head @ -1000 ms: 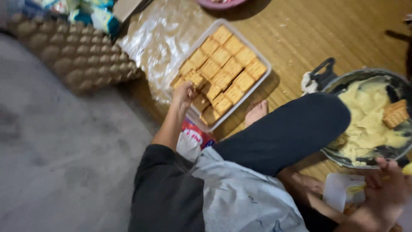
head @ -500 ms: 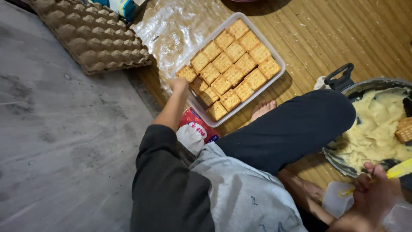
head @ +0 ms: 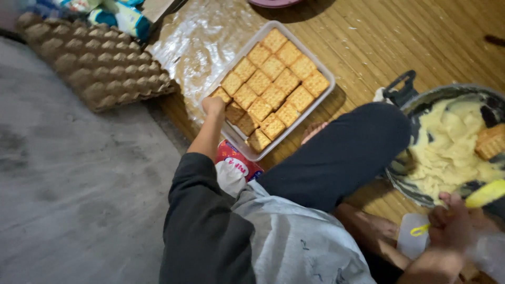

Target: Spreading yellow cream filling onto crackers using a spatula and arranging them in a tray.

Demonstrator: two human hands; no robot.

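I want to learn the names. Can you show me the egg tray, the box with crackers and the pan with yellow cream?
egg tray [head: 100, 66]: head view, on its bumpy middle.
box with crackers [head: 326, 80]: head view, on its right rim.
pan with yellow cream [head: 428, 95]: head view, on its upper rim.

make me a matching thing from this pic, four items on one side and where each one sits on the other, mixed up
Things:
1. egg carton tray
2. clear tray of crackers
3. bowl of pale cream
4. yellow-handled tool

Places or states:
a. at the right edge, beyond the dark-trousered knee
b. held in the right hand
c. top left, at the edge of the grey floor
d. on the wooden mat, with the left hand at its near corner

Pairs: 1-c, 2-d, 3-a, 4-b
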